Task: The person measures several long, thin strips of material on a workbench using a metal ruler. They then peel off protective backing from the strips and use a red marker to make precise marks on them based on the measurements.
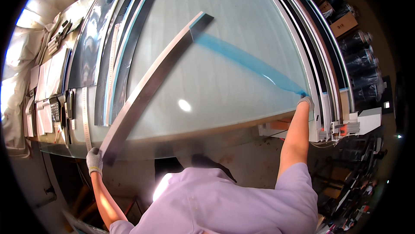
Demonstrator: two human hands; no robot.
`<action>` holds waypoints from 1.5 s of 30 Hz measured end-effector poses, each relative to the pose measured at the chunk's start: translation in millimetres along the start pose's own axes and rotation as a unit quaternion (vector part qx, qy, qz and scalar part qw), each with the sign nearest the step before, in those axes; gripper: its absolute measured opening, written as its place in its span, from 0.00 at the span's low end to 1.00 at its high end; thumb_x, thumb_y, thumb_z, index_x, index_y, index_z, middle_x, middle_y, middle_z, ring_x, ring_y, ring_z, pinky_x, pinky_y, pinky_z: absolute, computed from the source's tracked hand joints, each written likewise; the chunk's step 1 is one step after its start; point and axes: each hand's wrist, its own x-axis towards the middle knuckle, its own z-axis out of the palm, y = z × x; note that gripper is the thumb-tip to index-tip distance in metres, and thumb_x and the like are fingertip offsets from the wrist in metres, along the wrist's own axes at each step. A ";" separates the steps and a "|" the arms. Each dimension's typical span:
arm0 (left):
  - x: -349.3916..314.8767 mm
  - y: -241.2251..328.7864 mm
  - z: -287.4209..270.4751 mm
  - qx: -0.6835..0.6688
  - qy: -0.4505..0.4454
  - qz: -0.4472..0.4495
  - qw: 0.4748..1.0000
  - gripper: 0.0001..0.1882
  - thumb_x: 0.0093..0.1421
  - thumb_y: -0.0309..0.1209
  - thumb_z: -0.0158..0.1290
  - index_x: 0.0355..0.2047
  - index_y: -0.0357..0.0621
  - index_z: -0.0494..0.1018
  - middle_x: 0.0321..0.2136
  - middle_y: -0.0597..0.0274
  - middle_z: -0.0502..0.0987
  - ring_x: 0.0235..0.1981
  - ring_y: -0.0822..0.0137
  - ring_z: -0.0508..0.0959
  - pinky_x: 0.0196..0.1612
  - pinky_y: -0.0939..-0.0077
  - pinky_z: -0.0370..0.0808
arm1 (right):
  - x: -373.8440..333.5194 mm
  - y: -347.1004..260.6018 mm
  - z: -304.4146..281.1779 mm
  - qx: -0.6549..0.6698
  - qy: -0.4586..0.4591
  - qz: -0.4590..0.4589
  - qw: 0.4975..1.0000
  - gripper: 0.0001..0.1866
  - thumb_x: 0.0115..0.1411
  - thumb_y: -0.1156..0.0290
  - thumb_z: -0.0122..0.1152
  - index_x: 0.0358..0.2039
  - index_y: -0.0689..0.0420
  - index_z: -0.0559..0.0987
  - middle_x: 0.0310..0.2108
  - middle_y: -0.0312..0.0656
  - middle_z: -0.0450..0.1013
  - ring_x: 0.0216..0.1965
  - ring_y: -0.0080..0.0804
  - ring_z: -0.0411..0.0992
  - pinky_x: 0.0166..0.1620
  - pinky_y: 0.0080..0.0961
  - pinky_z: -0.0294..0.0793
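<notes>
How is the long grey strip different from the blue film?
The strip looks grey; the film is see-through blue. The left hand holds the strip; the right hand holds the film. The film narrows at its held end; the strip doesn't. Both are long.

A workshop (glass-topped worktable (242,13), plastic-wrapped rolls (364,64) alongside)

L hand (94,159): some fingers hidden at the grey strip's (147,84) low end, so can't tell how they curl. R hand (305,100): fingertips too small to make out, w/ blue film (250,63) bunched there — its folds blurry. Calculator (55,108) keys & ruler (113,56) marks too tiny to read. Shirt (229,203) cut off at bottom — glass table (242,13) partly cut off at top.
</notes>
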 end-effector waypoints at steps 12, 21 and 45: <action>55.9 227.5 140.0 0.179 0.069 0.314 0.930 0.43 0.56 0.41 0.63 0.72 0.57 0.61 0.73 0.53 0.58 0.74 0.42 0.53 0.74 0.46 0.49 | -300.7 -339.5 40.3 0.385 -0.015 -0.437 0.812 0.32 0.53 0.59 0.76 0.56 0.57 0.75 0.48 0.51 0.75 0.46 0.45 0.77 0.52 0.39 0.76; 10.7 233.2 134.0 0.159 -0.013 0.300 0.940 0.39 0.61 0.44 0.58 0.72 0.56 0.60 0.74 0.50 0.55 0.75 0.42 0.50 0.75 0.45 0.44 | -256.0 -391.8 107.0 0.355 0.031 -0.388 0.850 0.12 0.53 0.72 0.63 0.37 0.62 0.78 0.41 0.60 0.76 0.44 0.63 0.74 0.48 0.49 0.74; 23.4 256.9 72.0 -0.040 0.029 0.338 0.940 0.11 0.58 0.23 0.57 0.41 0.46 0.82 0.34 0.54 0.84 0.36 0.50 0.84 0.41 0.61 0.81 | -525.1 -234.4 -41.1 0.352 -0.508 -0.565 0.546 0.26 0.61 0.70 0.63 0.61 0.57 0.75 0.57 0.48 0.75 0.55 0.48 0.75 0.57 0.36 0.75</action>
